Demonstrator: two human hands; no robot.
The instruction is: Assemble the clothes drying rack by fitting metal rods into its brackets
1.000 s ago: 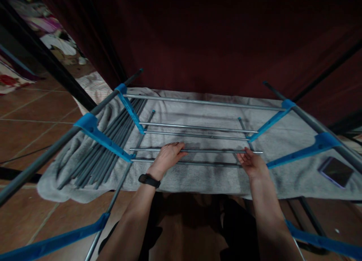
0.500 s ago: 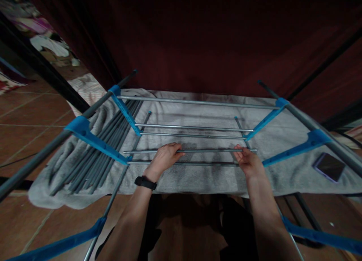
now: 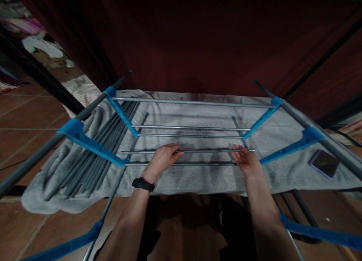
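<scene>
A thin grey metal rod (image 3: 207, 151) lies across the middle of the frame, held between both hands. My left hand (image 3: 165, 157) pinches it left of its middle, and my right hand (image 3: 244, 157) grips it close to its right end. Around it stands a rack of grey tubes joined by blue plastic brackets (image 3: 93, 146) on the left and more blue brackets (image 3: 291, 146) on the right. Just below the held rod runs a fixed crossbar (image 3: 209, 164) between the front brackets. Farther back, other crossbars (image 3: 195, 102) span the rack.
A grey blanket (image 3: 203, 182) covers the surface under the rack. Several loose grey tubes (image 3: 96, 159) are heaped on it at the left. A phone (image 3: 324, 164) lies at the right. Behind hangs a dark red curtain (image 3: 192, 42); tiled floor (image 3: 25, 144) shows at the left.
The view has shifted slightly, so the rack sits a little farther left. Both hands keep their hold on the rod, which stays almost where it was over the rack.
</scene>
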